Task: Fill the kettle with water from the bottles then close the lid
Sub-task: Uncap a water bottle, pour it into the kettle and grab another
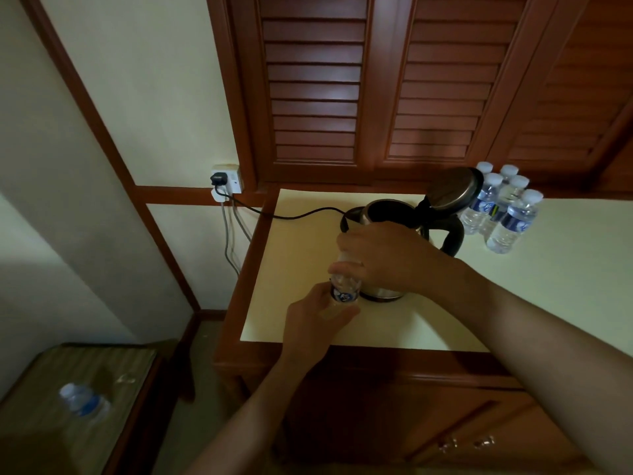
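Cream bench (548, 286) with a reddish wood edge, seen from above and in dim light. A steel kettle (390, 212) stands near the back of it with its lid (452, 188) tipped up and open, showing the dark inside. The black handle (454, 234) points right. A black cord (301, 214) runs from the kettle across the bench to a wall socket (227, 180) on the left.

Two bare arms reach in from below. The left grip (315, 323) wraps around the lower part of a small clear bottle (344, 291) with a blue label, fingers curled round it. The right grip (380, 255) comes down over the top of the same bottle, fingers curled round its neck and cap, which it hides. The bottle is upright, just in front of the kettle at its near left side. Whether it rests on the bench cannot be told.

Five more bottles (510, 224) with pale caps stand in a tight group to the right of the kettle, near its handle.

Louvred wooden doors (315, 80) rise behind the bench. Lower left, on a side table (41, 423), another bottle (84, 402) lies on its side.
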